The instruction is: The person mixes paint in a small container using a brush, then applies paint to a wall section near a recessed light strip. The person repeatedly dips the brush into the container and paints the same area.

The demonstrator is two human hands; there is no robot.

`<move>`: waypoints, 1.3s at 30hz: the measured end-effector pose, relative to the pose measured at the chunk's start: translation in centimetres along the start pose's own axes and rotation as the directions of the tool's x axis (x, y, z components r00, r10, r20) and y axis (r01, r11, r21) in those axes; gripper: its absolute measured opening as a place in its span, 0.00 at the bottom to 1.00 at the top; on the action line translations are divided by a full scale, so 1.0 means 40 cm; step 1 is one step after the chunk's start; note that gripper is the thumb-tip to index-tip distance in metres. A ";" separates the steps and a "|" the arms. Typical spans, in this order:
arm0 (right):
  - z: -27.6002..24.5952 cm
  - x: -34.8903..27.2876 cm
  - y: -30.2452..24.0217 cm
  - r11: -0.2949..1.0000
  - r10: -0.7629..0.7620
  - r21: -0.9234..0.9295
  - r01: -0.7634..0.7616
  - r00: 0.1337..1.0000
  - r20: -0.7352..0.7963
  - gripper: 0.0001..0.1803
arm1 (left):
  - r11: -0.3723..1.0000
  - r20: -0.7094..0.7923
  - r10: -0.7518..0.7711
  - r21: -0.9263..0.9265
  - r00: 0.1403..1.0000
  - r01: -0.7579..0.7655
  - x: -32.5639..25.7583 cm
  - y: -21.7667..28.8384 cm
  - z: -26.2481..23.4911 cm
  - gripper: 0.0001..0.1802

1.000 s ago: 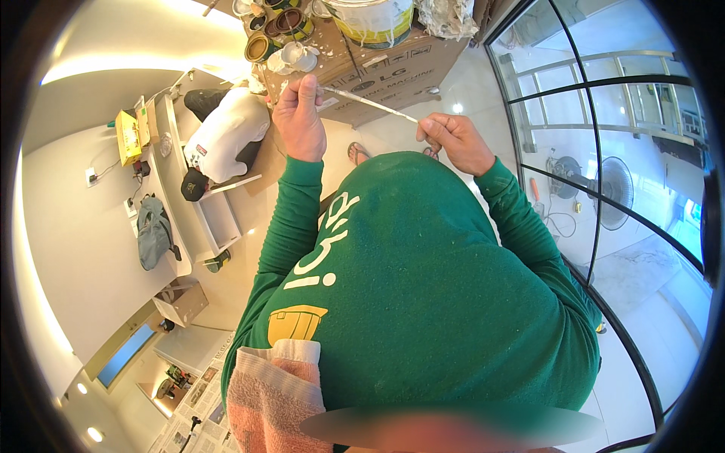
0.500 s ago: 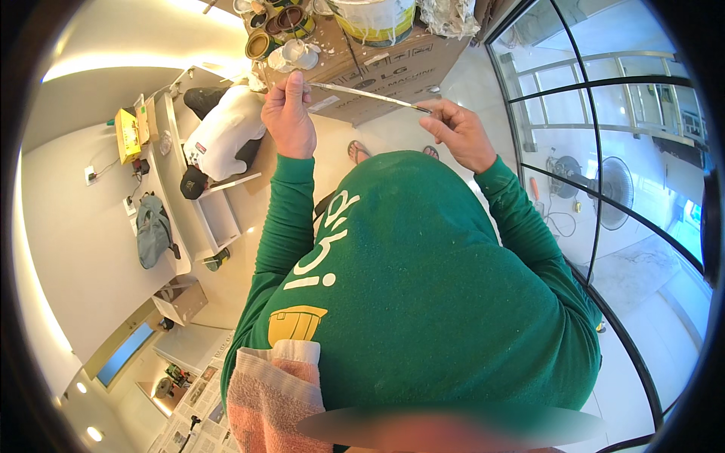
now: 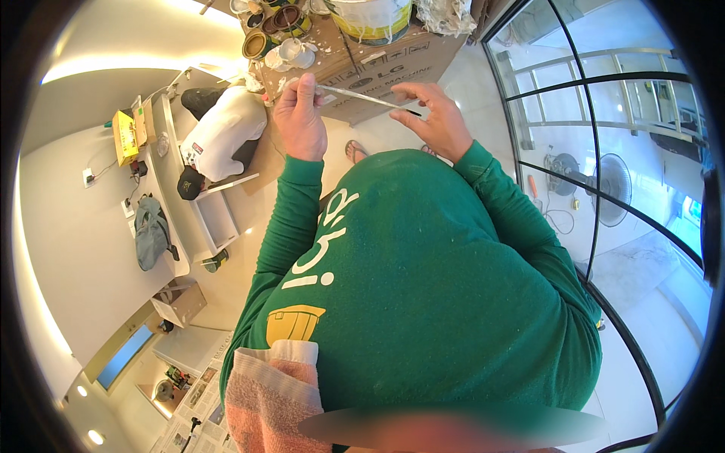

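My left hand (image 3: 301,121) is closed, pinching one end of a thin, pale paintbrush (image 3: 358,97) between thumb and fingers. The brush slants down to the right, and its dark tip reaches my right hand (image 3: 436,121). Thumb and fingers of that hand are parted around the tip; whether the thumb touches it I cannot tell. Just beyond my left hand, small white cups (image 3: 294,54) and opened paint cans (image 3: 257,44) stand on a large cardboard box (image 3: 393,72).
A paint-smeared bucket (image 3: 370,21) sits on the box. To the left, a person in a white shirt (image 3: 224,136) crouches beside a white cabinet frame (image 3: 219,219). A black-framed glass partition (image 3: 596,136) rises on the right, with a ladder (image 3: 604,121) and a fan (image 3: 615,189) behind it.
My left hand has shifted slightly right with the brush. My right hand has moved left and its fingers have opened away from the brush's tip.
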State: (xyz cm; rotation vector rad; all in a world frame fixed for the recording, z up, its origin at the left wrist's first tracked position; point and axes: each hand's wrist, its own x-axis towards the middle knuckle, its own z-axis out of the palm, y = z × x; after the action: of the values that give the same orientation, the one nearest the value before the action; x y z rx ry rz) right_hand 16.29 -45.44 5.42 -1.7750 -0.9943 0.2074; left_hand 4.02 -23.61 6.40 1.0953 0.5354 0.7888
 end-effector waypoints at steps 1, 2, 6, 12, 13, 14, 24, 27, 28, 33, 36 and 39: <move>0.007 0.002 0.003 0.990 0.103 0.091 -0.108 0.993 0.064 0.20 | 1.000 -0.008 -0.009 -0.014 1.000 0.009 0.000 0.001 0.002 0.10; 0.013 0.002 0.005 0.960 0.201 0.171 -0.223 0.970 0.137 0.19 | 0.999 -0.017 -0.018 -0.029 1.000 0.017 0.000 0.001 0.004 0.10; 0.025 -0.011 0.009 0.900 0.254 0.302 -0.315 0.941 0.225 0.14 | 1.000 -0.037 0.011 -0.005 0.999 -0.011 0.000 0.006 -0.008 0.09; 0.023 -0.015 -0.002 0.892 0.277 0.290 -0.347 0.926 0.258 0.12 | 0.997 -0.041 0.032 0.072 0.999 -0.029 -0.002 -0.001 -0.032 0.09; 0.021 -0.017 -0.005 0.895 0.283 0.270 -0.355 0.919 0.274 0.12 | 0.995 -0.040 0.044 0.096 0.998 -0.040 -0.003 -0.001 -0.035 0.10; 0.019 -0.020 -0.007 0.902 0.275 0.254 -0.349 0.918 0.285 0.12 | 0.992 -0.044 0.051 0.118 0.998 -0.045 -0.003 0.000 -0.037 0.10; 0.009 -0.032 -0.013 0.879 0.285 0.275 -0.390 0.892 0.352 0.16 | 0.967 -0.017 0.098 0.237 0.995 -0.092 -0.004 -0.016 -0.049 0.13; 0.010 -0.030 -0.011 0.889 0.274 0.272 -0.368 0.904 0.327 0.16 | 0.999 -0.080 0.037 -0.013 0.996 -0.039 0.000 -0.013 -0.055 0.15; 0.011 -0.029 -0.010 0.888 0.280 0.273 -0.371 0.906 0.318 0.16 | 0.999 -0.047 0.003 -0.047 0.999 -0.006 -0.004 -0.011 -0.057 0.15; 0.014 -0.028 -0.006 0.873 0.302 0.294 -0.390 0.904 0.304 0.15 | 0.995 0.056 -0.097 0.002 0.994 0.097 -0.036 -0.025 -0.047 0.17; 0.013 -0.030 -0.007 0.865 0.309 0.304 -0.399 0.901 0.304 0.14 | 0.995 0.087 -0.096 -0.005 0.992 0.097 -0.038 -0.036 -0.039 0.16; 0.014 -0.029 -0.009 0.873 0.288 0.316 -0.371 0.916 0.280 0.13 | 0.995 0.088 -0.101 -0.009 0.991 0.102 -0.035 -0.030 -0.039 0.14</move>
State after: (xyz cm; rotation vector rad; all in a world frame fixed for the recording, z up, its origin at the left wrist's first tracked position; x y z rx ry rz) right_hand 15.03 -45.82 5.12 -1.5853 -0.7371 0.7785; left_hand 2.36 -24.10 4.69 1.0761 0.5070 0.6521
